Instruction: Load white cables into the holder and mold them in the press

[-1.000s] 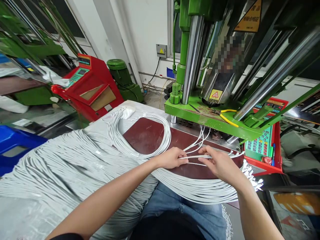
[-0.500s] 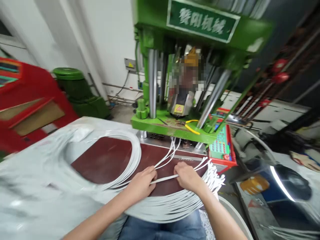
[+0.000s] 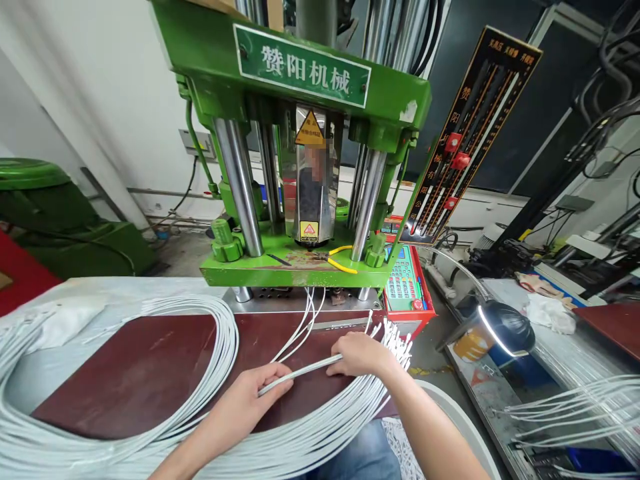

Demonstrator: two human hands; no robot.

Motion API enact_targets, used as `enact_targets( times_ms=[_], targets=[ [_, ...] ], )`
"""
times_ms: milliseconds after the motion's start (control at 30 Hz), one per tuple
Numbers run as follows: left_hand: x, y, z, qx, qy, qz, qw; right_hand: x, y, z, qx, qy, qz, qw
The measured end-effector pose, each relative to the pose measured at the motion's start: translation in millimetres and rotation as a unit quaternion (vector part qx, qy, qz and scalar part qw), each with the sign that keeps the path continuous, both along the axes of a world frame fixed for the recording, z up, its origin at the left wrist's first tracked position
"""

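My left hand point(image 3: 253, 393) is closed around a few white cables point(image 3: 307, 368), pinched between thumb and fingers. They run as a short, taut, close-packed bundle to my right hand point(image 3: 357, 353), whose curled fingers grip them too. Just behind my left hand, several other white cables point(image 3: 299, 333) lead up under the green press point(image 3: 300, 267). A large coil of white cables point(image 3: 225, 333) lies to the left. Under my forearms more strands sweep right, where their loose cable ends point(image 3: 397, 343) bunch together beside my right hand. All this rests on a dark red board point(image 3: 135, 360).
Yellow-handled pliers point(image 3: 343, 260) lie on the press's lower plate. A control panel point(image 3: 404, 283) in a red housing stands right of the press. Further right is a metal-topped bench point(image 3: 550, 347) with a round dark lamp point(image 3: 505, 330) and more white cables point(image 3: 580, 407).
The camera view has swung to the right. Both hands keep hold of the cables, and the strands between them now lie closer together.
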State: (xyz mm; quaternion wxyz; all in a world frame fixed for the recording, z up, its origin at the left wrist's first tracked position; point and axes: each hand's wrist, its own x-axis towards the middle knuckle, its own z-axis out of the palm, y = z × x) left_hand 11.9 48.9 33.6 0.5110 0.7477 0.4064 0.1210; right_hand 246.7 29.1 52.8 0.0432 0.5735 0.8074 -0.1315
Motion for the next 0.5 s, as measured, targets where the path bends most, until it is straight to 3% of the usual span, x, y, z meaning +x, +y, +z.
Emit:
enact_targets(
  times_ms=[100,267,400,500],
  targets=[
    [1,-1,-4.0,-0.011,-0.015,-0.009,1.0,13,-18,20.5,0.018,-0.004,-0.033,0.999],
    [1,-2,-3.4,-0.014,-0.016,-0.008,1.0,15,-44,59.9,0.125,0.068,-0.039,0.989],
    [-6,-1,4.6,-0.014,-0.033,-0.015,0.999,30,-37,57.3,0.047,0.108,-0.067,0.991],
    [-16,-10,15.2,-0.044,-0.022,-0.057,0.997,38,-35,49.2,0.061,0.088,-0.108,0.988]
  ],
)
